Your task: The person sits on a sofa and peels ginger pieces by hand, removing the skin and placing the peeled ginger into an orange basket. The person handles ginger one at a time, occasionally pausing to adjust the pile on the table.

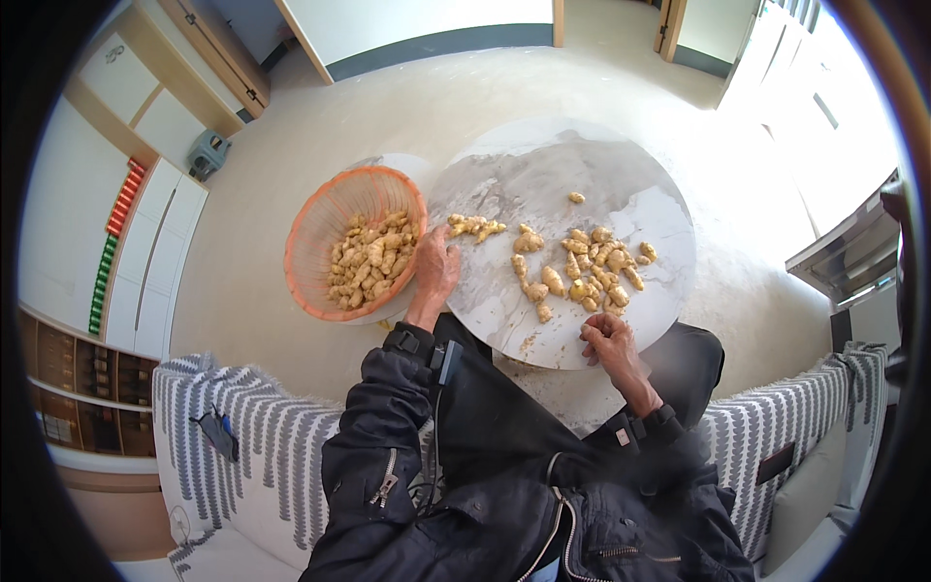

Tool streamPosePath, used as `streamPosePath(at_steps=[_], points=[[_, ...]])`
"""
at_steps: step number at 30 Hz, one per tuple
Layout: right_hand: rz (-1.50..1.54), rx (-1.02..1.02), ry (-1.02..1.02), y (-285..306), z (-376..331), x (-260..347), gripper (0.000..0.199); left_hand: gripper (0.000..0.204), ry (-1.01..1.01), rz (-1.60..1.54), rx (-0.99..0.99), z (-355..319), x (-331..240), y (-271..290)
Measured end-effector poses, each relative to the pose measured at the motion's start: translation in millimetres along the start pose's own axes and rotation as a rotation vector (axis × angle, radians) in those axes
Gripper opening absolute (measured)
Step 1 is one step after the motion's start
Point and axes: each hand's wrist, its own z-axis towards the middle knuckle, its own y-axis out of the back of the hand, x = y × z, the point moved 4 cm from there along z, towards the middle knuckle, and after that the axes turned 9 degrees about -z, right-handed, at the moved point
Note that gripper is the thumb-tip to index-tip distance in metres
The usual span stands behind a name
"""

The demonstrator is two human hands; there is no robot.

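Note:
My left hand (436,270) is between the orange plastic basket and the round marbled table (504,320). Its fingers are closed at the near end of a long knobbly ginger root (476,227), which points to the right over the tabletop. Many ginger roots (369,257) fill the bottom of the basket (308,281). Over the table's near right edge, my right hand (617,351) has its thumb and fingers pinched together; whatever they hold, if anything, is too small to make out. Just beyond it lies a pile of ginger pieces (596,262), with more in a loose line (531,276) to its left.
One small ginger piece (577,197) lies apart toward the far side. Crumbs (529,342) dot the near table edge. The basket stands on a lower, smaller table (393,163). A striped sofa cover (252,407) is behind me, and a grey-blue stool (208,153) stands by the left cabinets.

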Motion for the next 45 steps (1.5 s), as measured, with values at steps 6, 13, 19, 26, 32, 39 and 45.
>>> streamPosePath(at_steps=[6,13,19,26,32,39,45], points=[[0.046,0.012,-0.032,1,13,-7,0.022,0.031,-0.008,0.320,0.016,25,10,-27],[0.021,0.042,-0.024,3,12,1,0.024,0.020,0.125,0.066,0.073,18,14,-24],[0.146,0.147,0.041,-9,4,21,0.035,0.019,-0.021,-0.328,0.142,-67,-65,-20],[0.381,0.297,0.068,-26,-5,27,0.043,0.026,-0.163,-0.443,0.380,-109,-130,-34],[0.462,0.239,0.104,-23,-13,20,0.036,0.024,0.466,-0.805,0.449,-122,-131,-46],[0.358,0.248,0.210,-30,-22,25,0.030,0.023,0.565,-0.939,0.526,-132,-145,-53],[0.338,0.225,0.209,-30,-25,21,0.029,0.021,0.612,-0.985,0.573,-135,-139,-49]])
